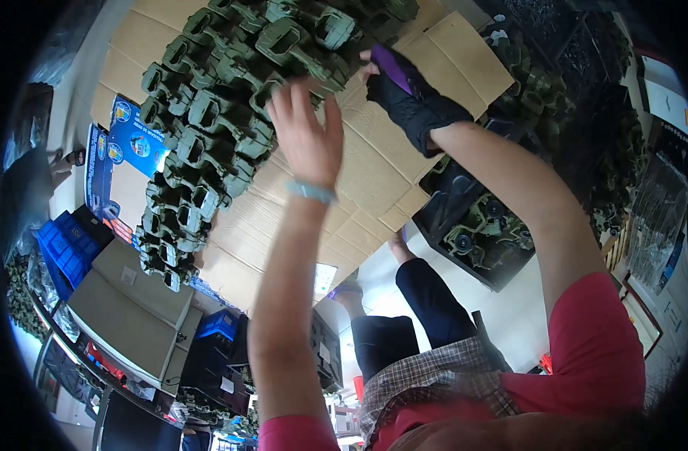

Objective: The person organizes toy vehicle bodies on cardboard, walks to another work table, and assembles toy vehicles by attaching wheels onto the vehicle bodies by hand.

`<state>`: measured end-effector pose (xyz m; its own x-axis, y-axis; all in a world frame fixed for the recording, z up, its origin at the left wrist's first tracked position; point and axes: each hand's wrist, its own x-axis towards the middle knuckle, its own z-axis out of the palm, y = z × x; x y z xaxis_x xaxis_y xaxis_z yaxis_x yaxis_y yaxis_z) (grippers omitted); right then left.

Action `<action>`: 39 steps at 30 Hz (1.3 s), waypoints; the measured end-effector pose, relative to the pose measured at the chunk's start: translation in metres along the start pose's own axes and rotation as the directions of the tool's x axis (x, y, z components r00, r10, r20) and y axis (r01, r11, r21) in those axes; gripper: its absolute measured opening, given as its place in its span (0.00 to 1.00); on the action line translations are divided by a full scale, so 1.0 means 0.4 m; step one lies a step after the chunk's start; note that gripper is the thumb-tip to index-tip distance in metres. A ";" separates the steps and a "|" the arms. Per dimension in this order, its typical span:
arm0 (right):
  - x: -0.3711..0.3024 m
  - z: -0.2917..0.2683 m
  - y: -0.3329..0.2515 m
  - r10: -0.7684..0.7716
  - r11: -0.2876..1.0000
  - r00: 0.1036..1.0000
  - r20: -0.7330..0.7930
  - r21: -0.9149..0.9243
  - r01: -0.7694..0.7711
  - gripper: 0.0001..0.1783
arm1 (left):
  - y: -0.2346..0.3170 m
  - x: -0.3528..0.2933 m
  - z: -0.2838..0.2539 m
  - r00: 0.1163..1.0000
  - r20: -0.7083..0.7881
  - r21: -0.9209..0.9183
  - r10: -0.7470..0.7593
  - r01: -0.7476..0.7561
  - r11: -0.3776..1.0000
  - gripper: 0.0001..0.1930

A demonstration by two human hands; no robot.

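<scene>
Many dark green plastic housings with rectangular openings (209,109) stand packed in rows on cardboard. My left hand (310,139), bare with a light band at the wrist, is raised by the right edge of these rows. Its fingers are spread and slightly blurred, and nothing shows in them. My right hand (395,79) wears a black and purple fingerless glove. It sits beside the far right end of the rows, its bare fingertips bent inward. Whatever those fingers may hold is hidden. Another green housing (284,37) lies tilted on top of the others, beyond my left hand.
A cardboard sheet (374,161) covers the table. At the right, a black crate (483,248) on the floor holds more green parts. A blue printed box (137,135) lies at the left, with blue bins (69,244) farther out. Black bags (577,60) stand at the far right.
</scene>
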<state>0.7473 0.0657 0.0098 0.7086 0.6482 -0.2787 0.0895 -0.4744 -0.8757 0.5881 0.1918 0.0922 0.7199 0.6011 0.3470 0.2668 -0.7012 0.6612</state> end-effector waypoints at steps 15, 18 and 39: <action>-0.389 0.039 0.003 0.269 0.951 0.927 0.261 0.078 -0.298 0.24 | 0.264 -1.250 -0.554 0.543 0.547 0.125 -0.637 0.700 0.703 0.14; -0.341 0.028 -0.075 0.242 0.970 0.944 0.223 -0.093 -0.226 0.17 | 0.247 -1.346 -0.654 0.541 0.396 0.138 -0.742 0.764 0.630 0.13; -1.282 0.365 -0.380 0.327 0.940 0.581 0.745 -0.193 -0.281 0.14 | 0.324 -1.556 -0.979 0.342 0.080 -0.075 -0.936 0.939 0.337 0.14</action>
<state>0.2681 -0.1077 0.2285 -0.0806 0.6654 -0.7421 0.0201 -0.7433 -0.6687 -0.0762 -0.1229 0.2223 0.0478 0.8315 -0.5535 0.7177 0.3567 0.5980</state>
